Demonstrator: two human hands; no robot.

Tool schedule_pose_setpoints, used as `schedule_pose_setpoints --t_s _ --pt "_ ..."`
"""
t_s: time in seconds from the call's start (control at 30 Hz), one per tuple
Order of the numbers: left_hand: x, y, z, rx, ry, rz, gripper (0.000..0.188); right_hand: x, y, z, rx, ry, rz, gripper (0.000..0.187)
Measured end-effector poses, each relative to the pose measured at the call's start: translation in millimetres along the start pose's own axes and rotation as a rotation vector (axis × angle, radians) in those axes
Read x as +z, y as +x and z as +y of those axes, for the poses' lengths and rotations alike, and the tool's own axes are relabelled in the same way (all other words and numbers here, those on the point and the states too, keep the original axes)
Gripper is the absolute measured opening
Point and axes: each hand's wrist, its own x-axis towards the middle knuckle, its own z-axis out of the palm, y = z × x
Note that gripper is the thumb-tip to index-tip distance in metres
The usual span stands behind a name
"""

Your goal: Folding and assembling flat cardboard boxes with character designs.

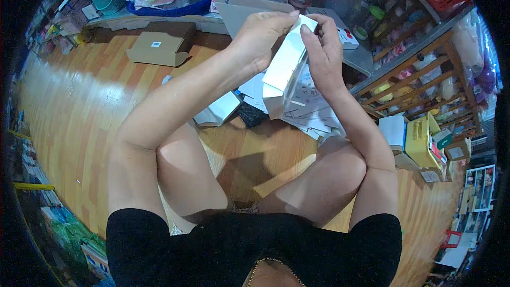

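Note:
A long white cardboard box (285,62) is held up in front of me, tilted, its far end between both hands. My left hand (260,34) closes on its far left edge, fingertips and thumb at the top. My right hand (325,56) grips the right side, thumb laid along the box and fingers curled behind it. Below the box, a pile of printed white sheets (317,119) is spread on the floor. Another white box (222,110) lies to the left of the sheets, beside a black item (252,115) whose kind I cannot make out.
A brown cardboard box (159,45) rests on the wooden floor at the far left. Behind it, a blue tray (175,8) of plastic packets and a teal basket (112,1) stand on a low shelf. Wooden slatted racks (451,56) and a yellow bin (418,141) flank my right.

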Motion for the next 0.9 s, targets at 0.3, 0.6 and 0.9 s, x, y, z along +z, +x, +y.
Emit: schedule_pose_setpoints --t_s 0.3,0.6,0.9 --pt "4 -8 4 -0.017 0.07 -0.452 0.044 -2 -2 -4 0.531 0.599 0.101 0.024" --pt "14 -21 0 0.141 0.595 -0.509 0.11 -14 -3 25 0.695 0.942 0.025 0.024" --pt "41 -32 -11 0.285 0.83 -0.413 0.108 -16 -3 32 0.405 0.187 0.035 0.016"
